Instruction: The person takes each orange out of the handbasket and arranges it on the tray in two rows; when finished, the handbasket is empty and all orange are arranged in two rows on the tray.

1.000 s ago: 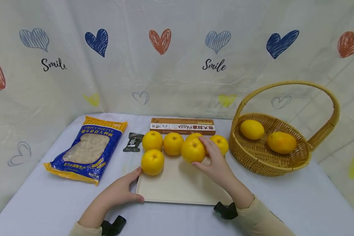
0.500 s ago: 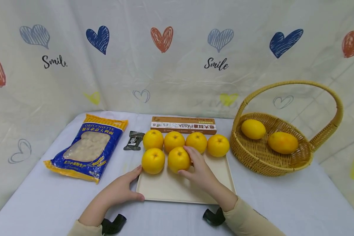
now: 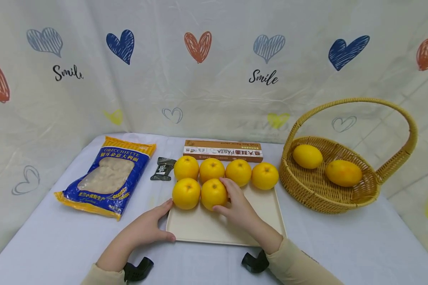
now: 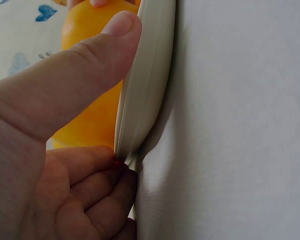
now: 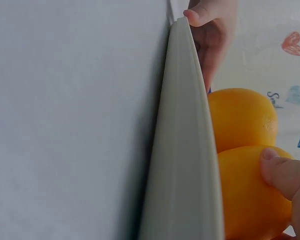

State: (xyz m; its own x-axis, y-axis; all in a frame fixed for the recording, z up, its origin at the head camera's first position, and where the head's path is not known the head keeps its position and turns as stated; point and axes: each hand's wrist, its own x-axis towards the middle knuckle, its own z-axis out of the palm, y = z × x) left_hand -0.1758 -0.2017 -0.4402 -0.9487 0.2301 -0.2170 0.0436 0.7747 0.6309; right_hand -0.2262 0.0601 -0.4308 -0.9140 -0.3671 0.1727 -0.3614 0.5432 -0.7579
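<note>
The left hand rests relaxed at the near-left corner of the tray — an uneven push there could skew it. Farther in, the right hand grasps an orange within the tray — released off balance, it could roll into the back oranges.

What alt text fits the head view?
A right hand grips a round yellow fruit beside five others at a cream tray; the left hand touches the tray's edge. A wicker basket stands right, a pasta bag left.
</note>
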